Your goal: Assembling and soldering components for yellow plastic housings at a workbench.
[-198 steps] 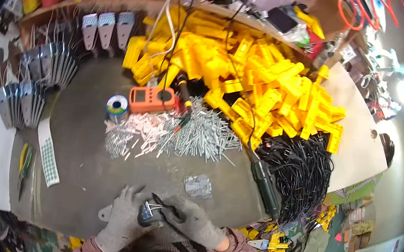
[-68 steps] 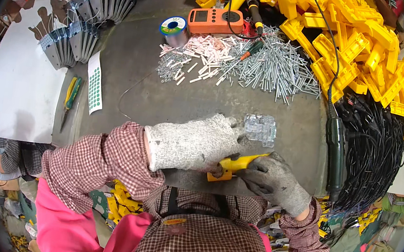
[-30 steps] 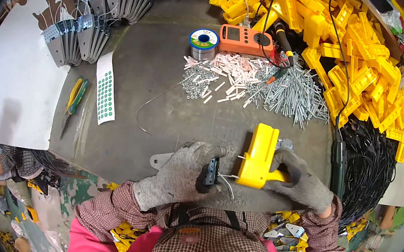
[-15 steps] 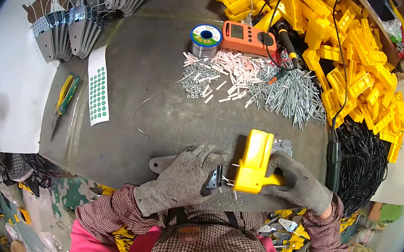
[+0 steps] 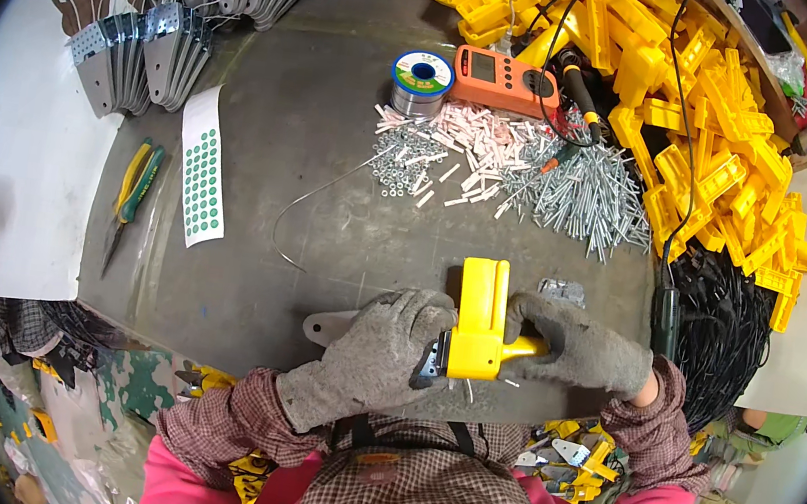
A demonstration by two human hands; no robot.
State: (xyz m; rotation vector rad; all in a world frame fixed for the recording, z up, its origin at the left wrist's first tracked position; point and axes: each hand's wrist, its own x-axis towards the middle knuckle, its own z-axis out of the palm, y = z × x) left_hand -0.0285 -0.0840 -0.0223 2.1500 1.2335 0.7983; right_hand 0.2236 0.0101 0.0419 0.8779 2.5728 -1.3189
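Observation:
My left hand (image 5: 379, 352), in a grey work glove, is closed around a grey metal plate (image 5: 325, 327) whose rounded end with a hole sticks out to the left. The plate's bluish, perforated end (image 5: 432, 359) shows beyond the fingers on the right. My right hand (image 5: 585, 347), gloved too, grips a yellow plastic housing (image 5: 482, 317) by its narrow stub. The housing's left side meets the perforated end, or overlaps it; how far it reaches over is hidden by my fingers. Thin white wire ends (image 5: 469, 391) poke out below the housing.
Beyond my hands lie screws (image 5: 596, 200), white-pink sleeves (image 5: 483, 141), nuts (image 5: 402, 163), a solder spool (image 5: 422, 78) and an orange multimeter (image 5: 500, 81). Yellow housings (image 5: 710, 139) heap at right, above black cables (image 5: 717, 321). Pliers (image 5: 137, 189), a sticker sheet (image 5: 202, 167) and metal plates (image 5: 114, 65) are left.
My right hand has brought the yellow housing leftward, closing the gap to the perforated plate end. The white wires that showed between them are now mostly covered. My left hand keeps its grip.

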